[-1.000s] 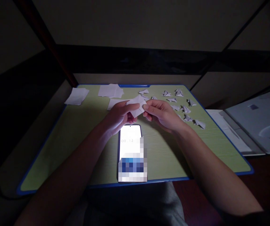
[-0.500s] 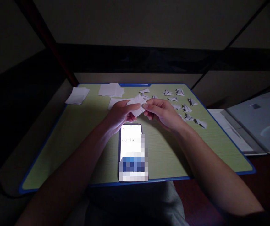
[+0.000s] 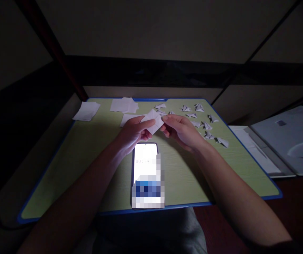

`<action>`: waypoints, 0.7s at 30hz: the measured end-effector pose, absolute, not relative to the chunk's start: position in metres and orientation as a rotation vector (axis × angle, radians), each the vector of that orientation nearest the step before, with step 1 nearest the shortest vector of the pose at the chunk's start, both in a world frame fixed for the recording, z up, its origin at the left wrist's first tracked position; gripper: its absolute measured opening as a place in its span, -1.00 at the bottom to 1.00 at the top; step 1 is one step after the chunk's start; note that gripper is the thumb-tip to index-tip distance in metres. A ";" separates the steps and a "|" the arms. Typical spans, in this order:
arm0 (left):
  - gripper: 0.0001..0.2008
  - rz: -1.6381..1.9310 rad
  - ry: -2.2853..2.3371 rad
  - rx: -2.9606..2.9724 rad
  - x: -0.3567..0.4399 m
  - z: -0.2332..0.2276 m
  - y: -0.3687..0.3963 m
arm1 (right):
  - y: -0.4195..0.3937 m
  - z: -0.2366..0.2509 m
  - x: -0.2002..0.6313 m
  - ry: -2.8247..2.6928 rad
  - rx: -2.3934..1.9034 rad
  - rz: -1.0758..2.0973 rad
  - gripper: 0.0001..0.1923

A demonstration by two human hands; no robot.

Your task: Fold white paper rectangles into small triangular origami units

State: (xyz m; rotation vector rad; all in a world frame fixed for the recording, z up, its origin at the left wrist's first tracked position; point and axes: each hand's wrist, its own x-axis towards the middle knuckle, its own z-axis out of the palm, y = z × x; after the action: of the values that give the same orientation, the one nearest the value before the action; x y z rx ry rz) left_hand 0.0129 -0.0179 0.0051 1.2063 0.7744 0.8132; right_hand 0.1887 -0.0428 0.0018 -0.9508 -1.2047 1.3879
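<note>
Left hand (image 3: 134, 131) and right hand (image 3: 181, 129) pinch one folded white paper piece (image 3: 153, 121) between them, above a lit phone (image 3: 146, 165).

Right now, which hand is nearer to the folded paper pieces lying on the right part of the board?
Right. The right hand is just beside the folded paper pieces; the left hand is farther off.

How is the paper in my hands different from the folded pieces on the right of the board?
The held paper is larger and only part folded; the folded pieces are small, finished pointed shapes. It is pinched between left hand and right hand; they lie scattered on the board. Both are white.
</note>
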 end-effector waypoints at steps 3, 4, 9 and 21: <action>-0.74 0.850 0.822 1.177 0.013 0.005 -0.018 | -0.041 0.001 0.189 -1.148 -0.978 1.346 -0.64; -0.73 0.861 0.836 1.170 0.013 0.004 -0.018 | -0.040 0.002 0.189 -1.133 -0.976 1.338 -0.64; -0.72 0.887 0.873 1.165 0.014 0.004 -0.017 | -0.040 0.001 0.189 -1.188 -0.971 1.268 -0.68; -0.78 0.762 0.844 1.406 0.012 0.004 -0.018 | -0.041 0.000 0.188 -1.273 -1.000 1.134 -0.82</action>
State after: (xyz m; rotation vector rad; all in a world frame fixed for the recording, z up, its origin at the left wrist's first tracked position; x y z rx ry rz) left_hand 0.0117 -0.0181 0.0039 1.4058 0.8435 0.7616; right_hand 0.1882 -0.0406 -0.0002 -1.0003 -1.2733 1.1338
